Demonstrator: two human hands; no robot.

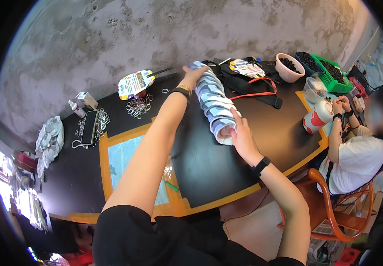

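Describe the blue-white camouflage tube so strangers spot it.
Find the long black table. Between the left hand and right hand is a ridged tube, its near end open; blue-white camouflage sets it apart from the black straps beside it.

My left hand (194, 76) covers part of the patterned roll (212, 99), and my left forearm (145, 159) hides some of the pale blue sheet (118, 160). My black clothing (156, 237) runs off the lower edge. The co-worker's head (379, 111) is blurred, and the black pieces (289, 63) in the pink bowl (289, 75) are too small for me to identify.
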